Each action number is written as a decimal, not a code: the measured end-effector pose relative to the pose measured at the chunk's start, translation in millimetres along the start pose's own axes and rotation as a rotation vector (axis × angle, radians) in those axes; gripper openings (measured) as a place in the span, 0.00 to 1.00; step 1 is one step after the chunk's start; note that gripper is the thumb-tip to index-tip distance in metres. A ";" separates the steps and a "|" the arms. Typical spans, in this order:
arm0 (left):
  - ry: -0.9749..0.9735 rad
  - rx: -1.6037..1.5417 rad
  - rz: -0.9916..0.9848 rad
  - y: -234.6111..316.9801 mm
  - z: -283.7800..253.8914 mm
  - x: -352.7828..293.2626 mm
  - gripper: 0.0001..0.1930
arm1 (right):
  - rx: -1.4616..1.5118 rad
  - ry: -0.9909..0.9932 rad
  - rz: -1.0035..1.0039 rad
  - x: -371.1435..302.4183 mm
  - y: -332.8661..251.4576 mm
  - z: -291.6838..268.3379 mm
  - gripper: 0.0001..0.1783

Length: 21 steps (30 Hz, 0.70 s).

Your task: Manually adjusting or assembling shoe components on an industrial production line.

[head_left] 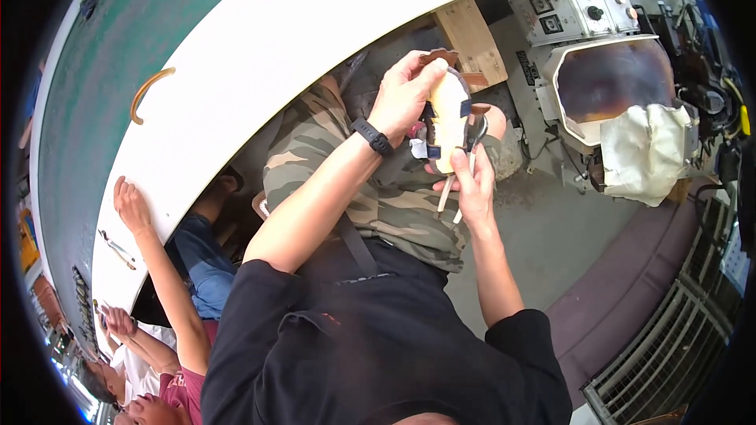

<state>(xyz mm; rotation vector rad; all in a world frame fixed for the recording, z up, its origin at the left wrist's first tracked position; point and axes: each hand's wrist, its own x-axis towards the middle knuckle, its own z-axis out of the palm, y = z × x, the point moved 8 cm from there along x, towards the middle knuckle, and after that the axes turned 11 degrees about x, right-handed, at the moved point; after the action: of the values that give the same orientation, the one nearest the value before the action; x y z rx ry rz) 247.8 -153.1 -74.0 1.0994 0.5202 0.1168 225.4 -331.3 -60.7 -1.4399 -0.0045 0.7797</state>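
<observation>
Over my lap is a sandal-like shoe part (449,118), its pale yellow sole side turned up and dark straps folded onto its edges. My left hand (399,96) grips its far end, thumb on the yellow face, where brown flaps stick out. My right hand (476,189) is closed at the near end, thumb by the sole's edge. It also holds a pincers-like tool (446,194) with two thin pale handles and a dark rounded head beside the shoe. The fingers partly hide the tool, so its exact kind is unclear.
A long white bench edge (260,27) with a green belt (177,0) curves along the left. Another person's hand (132,205) rests there, near a pair of pliers (116,249). At right stand a control box (579,12), a machine with a dark window (614,79) and a metal rack (669,354).
</observation>
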 end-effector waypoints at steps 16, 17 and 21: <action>-0.002 -0.101 -0.098 -44.9 16.5 16.0 0.21 | 0.074 0.076 0.277 2.4 41.7 -29.3 0.27; -0.028 -0.194 -0.169 -53.4 18.2 17.6 0.21 | 0.075 0.076 0.278 2.5 41.6 -28.9 0.27; -0.143 -0.340 -0.305 -60.1 30.5 17.5 0.20 | 0.056 0.064 0.285 1.7 42.9 -30.4 0.28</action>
<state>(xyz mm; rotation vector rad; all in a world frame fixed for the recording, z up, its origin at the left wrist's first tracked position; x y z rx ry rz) 267.3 -199.8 -121.8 0.6821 0.5117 -0.1362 220.1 -360.0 -104.6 -1.4286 0.2753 0.9576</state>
